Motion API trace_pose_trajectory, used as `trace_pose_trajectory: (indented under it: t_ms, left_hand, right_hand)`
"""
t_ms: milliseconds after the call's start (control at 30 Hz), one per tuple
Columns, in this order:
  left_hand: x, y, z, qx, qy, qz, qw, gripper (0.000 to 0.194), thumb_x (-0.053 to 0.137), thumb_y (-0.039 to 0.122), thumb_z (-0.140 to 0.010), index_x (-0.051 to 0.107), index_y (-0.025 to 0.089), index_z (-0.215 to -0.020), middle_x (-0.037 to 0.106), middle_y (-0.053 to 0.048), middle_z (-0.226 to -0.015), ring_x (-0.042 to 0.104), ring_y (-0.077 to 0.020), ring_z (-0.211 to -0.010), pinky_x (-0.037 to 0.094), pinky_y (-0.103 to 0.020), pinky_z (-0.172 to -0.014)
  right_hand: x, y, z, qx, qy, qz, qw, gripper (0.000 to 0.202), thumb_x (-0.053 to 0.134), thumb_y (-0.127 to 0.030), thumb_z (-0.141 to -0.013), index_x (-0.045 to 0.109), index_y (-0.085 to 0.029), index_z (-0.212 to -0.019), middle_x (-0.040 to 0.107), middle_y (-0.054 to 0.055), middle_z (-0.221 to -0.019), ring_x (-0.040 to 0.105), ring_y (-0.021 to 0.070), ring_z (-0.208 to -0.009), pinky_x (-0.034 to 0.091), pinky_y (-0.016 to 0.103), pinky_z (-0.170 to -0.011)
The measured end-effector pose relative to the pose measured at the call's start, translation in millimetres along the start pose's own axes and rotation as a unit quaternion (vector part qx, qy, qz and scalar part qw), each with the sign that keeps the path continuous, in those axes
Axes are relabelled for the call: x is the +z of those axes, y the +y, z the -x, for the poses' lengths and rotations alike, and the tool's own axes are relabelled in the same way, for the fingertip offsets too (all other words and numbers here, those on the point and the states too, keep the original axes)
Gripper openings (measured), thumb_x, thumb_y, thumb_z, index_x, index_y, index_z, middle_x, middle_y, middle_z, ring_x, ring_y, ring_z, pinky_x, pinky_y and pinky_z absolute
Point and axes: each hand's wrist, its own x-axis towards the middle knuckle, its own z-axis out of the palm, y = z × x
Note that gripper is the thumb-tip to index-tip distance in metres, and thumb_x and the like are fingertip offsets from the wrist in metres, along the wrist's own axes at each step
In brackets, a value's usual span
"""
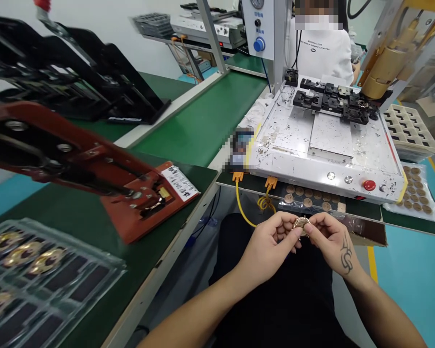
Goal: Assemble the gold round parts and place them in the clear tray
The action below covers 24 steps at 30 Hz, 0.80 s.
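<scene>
Over my lap, both hands pinch a small round gold-rimmed watch case (302, 224) with a tan disc on its upper face. My left hand (270, 244) grips its left edge, thumb on the face and fingers curled behind. On the opposite edge, my right hand (328, 237) presses with its thumb, and its fingers are bent around the rim. Fingertips cover parts of the case. Just beyond the hands, a clear sheet of round tan stickers (307, 203) lies below the machine's front edge.
A white machine (293, 154) with black fixtures (329, 99) and a red button stands ahead. At left are a red hand press (130, 208) and a clear tray (90, 270) with gold cases. More stickers (413, 193) and a cream tray (409, 128) lie right. A person (321, 53) sits beyond.
</scene>
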Motion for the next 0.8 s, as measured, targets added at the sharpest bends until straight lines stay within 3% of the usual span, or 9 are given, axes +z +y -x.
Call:
trace_pose_trajectory:
  t_ms: [100,200,367,500,567,633,700,733,800]
  left_hand:
    - [-5.9,5,2,-0.004,0.004,-0.007,1.0,0.03,0.072,0.04,-0.1,0.067,0.012,-0.109,0.068,-0.004,-0.084,0.068,-0.0149,-0.072,0.057,-0.025,-0.064]
    - [-13.5,7,4,-0.005,0.007,-0.011,1.0,0.028,0.07,0.039,-0.1,0.066,0.012,-0.109,0.068,-0.004,-0.083,0.066,-0.0138,-0.069,0.055,-0.025,-0.063]
    - [-22.2,12,10,0.025,0.027,-0.059,0.998,0.022,0.067,0.037,-0.102,0.067,0.015,-0.106,0.068,-0.004,-0.086,0.065,-0.014,-0.07,0.055,-0.026,-0.068]
    - [-46.3,49,20,0.12,0.047,-0.216,0.968,0.022,0.067,0.035,-0.103,0.071,0.018,-0.117,0.076,-0.007,-0.103,0.071,-0.0182,-0.087,0.056,-0.029,-0.079]
    - [-74.9,83,25,0.251,0.14,-0.324,0.901,0.022,0.07,0.034,-0.102,0.072,0.02,-0.12,0.076,-0.008,-0.112,0.072,-0.0197,-0.096,0.056,-0.031,-0.088]
    - [-113.4,118,32,0.405,0.255,-0.409,0.777,0.014,0.069,0.032,-0.102,0.073,0.019,-0.106,0.076,-0.01,-0.108,0.071,-0.0221,-0.102,0.054,-0.036,-0.094]
    - [-154.1,145,39,0.487,0.31,-0.474,0.666,0.019,0.062,0.031,-0.104,0.069,0.019,-0.091,0.074,-0.008,-0.093,0.069,-0.0226,-0.096,0.052,-0.039,-0.093]
    - [-172.0,154,42,0.485,0.304,-0.514,0.639,0.027,0.058,0.032,-0.105,0.065,0.02,-0.082,0.071,-0.007,-0.084,0.067,-0.0214,-0.086,0.051,-0.038,-0.086]
    - [-198.0,163,46,0.449,0.246,-0.592,0.623,0.045,0.055,0.034,-0.106,0.049,0.021,-0.063,0.054,-0.002,-0.061,0.052,-0.0173,-0.063,0.043,-0.035,-0.068]
  right_hand:
    - [-4,-5,-4,-0.043,-0.045,0.037,0.997,0.031,0.076,-0.043,-0.098,0.069,-0.019,-0.117,0.07,0.005,-0.092,0.066,0.0145,-0.076,0.058,0.027,-0.069]
    - [-10,-14,-12,-0.145,-0.117,0.136,0.973,0.05,0.075,-0.033,-0.099,0.058,-0.029,-0.146,0.069,0.003,-0.099,0.066,0.015,-0.082,0.059,0.029,-0.076]
    - [-10,-30,-28,-0.317,-0.199,0.305,0.876,0.053,0.066,-0.023,-0.104,0.052,-0.034,-0.154,0.067,0.008,-0.127,0.069,0.0202,-0.109,0.059,0.035,-0.092]
    - [2,-39,-45,-0.393,-0.201,0.328,0.835,0.052,0.067,-0.021,-0.102,0.051,-0.028,-0.151,0.068,0.011,-0.128,0.07,0.0233,-0.112,0.06,0.037,-0.093]
    - [9,-44,-56,-0.411,-0.184,0.313,0.836,0.049,0.07,-0.022,-0.1,0.054,-0.027,-0.146,0.069,0.01,-0.121,0.07,0.0225,-0.103,0.06,0.036,-0.087]
    - [18,-50,-68,-0.427,-0.164,0.291,0.84,0.046,0.072,-0.023,-0.098,0.057,-0.027,-0.14,0.068,0.009,-0.112,0.067,0.0202,-0.092,0.058,0.034,-0.079]
    - [28,-55,-78,-0.435,-0.156,0.263,0.847,0.042,0.073,-0.024,-0.097,0.059,-0.027,-0.137,0.068,0.008,-0.108,0.065,0.0187,-0.086,0.057,0.033,-0.075]
    - [32,-57,-81,-0.437,-0.154,0.249,0.851,0.04,0.073,-0.024,-0.097,0.06,-0.026,-0.135,0.068,0.008,-0.108,0.065,0.0185,-0.085,0.057,0.033,-0.075]
    - [43,-60,-86,-0.433,-0.158,0.226,0.859,0.039,0.073,-0.025,-0.097,0.061,-0.026,-0.133,0.069,0.007,-0.108,0.066,0.0183,-0.084,0.057,0.033,-0.075]
